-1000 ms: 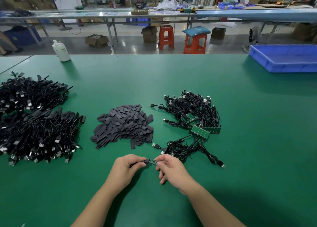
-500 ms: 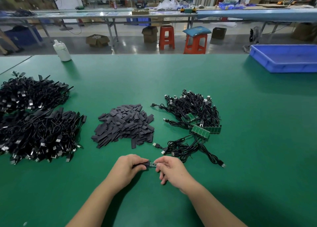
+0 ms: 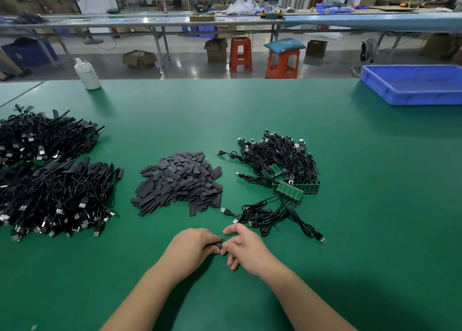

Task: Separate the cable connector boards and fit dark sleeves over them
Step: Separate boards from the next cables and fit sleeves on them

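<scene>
My left hand [image 3: 193, 248] grips a dark sleeve [image 3: 218, 244] near the table's front. My right hand [image 3: 246, 248] meets it from the right and pinches the sleeve's end; the connector board is hidden between the fingers. Beyond the hands lies a heap of loose dark sleeves [image 3: 178, 180]. To its right sits a tangle of black cables with joined green connector boards [image 3: 290, 190]. Two big piles of sleeved cables [image 3: 50, 195] lie at the left.
A blue plastic tray [image 3: 415, 86] stands at the far right of the green table [image 3: 375, 205]. A white bottle [image 3: 87, 74] stands at the far left edge. Red stools and other benches are beyond the table.
The green board visible between my hands earlier is now covered by the dark sleeve. My hands have come closer together, and my right index finger has lifted.
</scene>
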Demonstrator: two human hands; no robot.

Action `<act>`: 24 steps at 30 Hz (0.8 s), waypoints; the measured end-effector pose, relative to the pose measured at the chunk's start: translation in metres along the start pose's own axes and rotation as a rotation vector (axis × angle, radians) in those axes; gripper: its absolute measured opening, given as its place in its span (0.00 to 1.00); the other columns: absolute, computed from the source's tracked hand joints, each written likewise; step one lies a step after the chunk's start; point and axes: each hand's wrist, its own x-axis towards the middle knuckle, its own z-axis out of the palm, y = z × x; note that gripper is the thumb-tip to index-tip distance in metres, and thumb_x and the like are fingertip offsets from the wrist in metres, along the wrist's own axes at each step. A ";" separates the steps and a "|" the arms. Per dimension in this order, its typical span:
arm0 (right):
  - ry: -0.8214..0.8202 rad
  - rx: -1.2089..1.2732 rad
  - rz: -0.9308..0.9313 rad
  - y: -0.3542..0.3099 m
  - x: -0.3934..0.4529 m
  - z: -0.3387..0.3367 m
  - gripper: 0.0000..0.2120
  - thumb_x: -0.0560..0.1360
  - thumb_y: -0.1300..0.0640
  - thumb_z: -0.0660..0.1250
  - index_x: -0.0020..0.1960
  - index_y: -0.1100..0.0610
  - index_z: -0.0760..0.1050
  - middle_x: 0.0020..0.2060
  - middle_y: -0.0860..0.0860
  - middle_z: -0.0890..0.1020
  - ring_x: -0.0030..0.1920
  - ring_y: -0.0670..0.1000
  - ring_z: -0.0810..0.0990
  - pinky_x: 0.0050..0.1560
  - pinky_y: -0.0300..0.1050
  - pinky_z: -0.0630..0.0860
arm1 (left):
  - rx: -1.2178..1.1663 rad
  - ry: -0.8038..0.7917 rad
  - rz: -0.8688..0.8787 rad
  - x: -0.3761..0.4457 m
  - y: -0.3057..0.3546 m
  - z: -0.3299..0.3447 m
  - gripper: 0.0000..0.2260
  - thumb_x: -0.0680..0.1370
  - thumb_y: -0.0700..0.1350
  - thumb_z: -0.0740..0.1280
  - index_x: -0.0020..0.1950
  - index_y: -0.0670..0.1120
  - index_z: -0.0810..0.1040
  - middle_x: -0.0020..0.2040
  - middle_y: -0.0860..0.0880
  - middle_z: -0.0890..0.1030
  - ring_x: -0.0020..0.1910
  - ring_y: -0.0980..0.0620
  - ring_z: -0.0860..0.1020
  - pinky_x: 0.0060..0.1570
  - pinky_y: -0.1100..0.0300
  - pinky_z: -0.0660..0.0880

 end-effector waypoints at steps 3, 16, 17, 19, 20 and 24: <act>-0.012 0.000 -0.001 0.001 0.002 -0.001 0.08 0.81 0.63 0.62 0.56 0.52 0.72 0.37 0.50 0.84 0.33 0.49 0.80 0.36 0.45 0.80 | -0.004 0.031 0.013 0.000 0.000 0.002 0.07 0.78 0.53 0.66 0.53 0.56 0.82 0.46 0.56 0.83 0.45 0.57 0.79 0.49 0.58 0.75; -0.012 0.054 0.061 -0.001 0.001 0.003 0.18 0.83 0.67 0.54 0.73 0.62 0.65 0.45 0.54 0.82 0.41 0.48 0.84 0.45 0.42 0.82 | 0.067 0.000 -0.067 0.002 0.020 0.007 0.08 0.80 0.47 0.64 0.56 0.51 0.81 0.47 0.51 0.79 0.48 0.51 0.78 0.51 0.58 0.73; -0.013 0.057 0.062 -0.001 0.001 0.003 0.20 0.83 0.67 0.54 0.74 0.62 0.63 0.45 0.54 0.82 0.40 0.48 0.84 0.45 0.42 0.82 | 0.124 -0.020 -0.062 0.004 0.022 0.007 0.08 0.80 0.47 0.63 0.55 0.51 0.80 0.47 0.51 0.78 0.47 0.51 0.78 0.50 0.57 0.73; -0.016 0.054 0.061 0.000 0.001 0.002 0.22 0.83 0.68 0.54 0.77 0.62 0.60 0.45 0.52 0.81 0.39 0.45 0.84 0.45 0.41 0.82 | 0.256 -0.073 -0.053 0.007 0.026 0.007 0.07 0.80 0.46 0.62 0.54 0.50 0.78 0.47 0.51 0.75 0.47 0.49 0.78 0.48 0.56 0.73; -0.018 0.048 0.059 0.000 0.001 0.001 0.22 0.83 0.68 0.54 0.77 0.62 0.58 0.45 0.51 0.81 0.38 0.44 0.84 0.44 0.40 0.81 | 0.318 -0.100 -0.050 0.008 0.028 0.006 0.06 0.79 0.45 0.61 0.54 0.50 0.76 0.47 0.51 0.74 0.48 0.48 0.77 0.47 0.56 0.72; -0.025 0.028 0.053 -0.001 0.000 0.002 0.23 0.83 0.68 0.53 0.78 0.62 0.57 0.42 0.49 0.79 0.35 0.41 0.83 0.41 0.38 0.81 | 0.458 -0.159 -0.045 0.009 0.035 0.004 0.08 0.78 0.43 0.61 0.57 0.47 0.72 0.52 0.48 0.74 0.50 0.46 0.78 0.42 0.56 0.67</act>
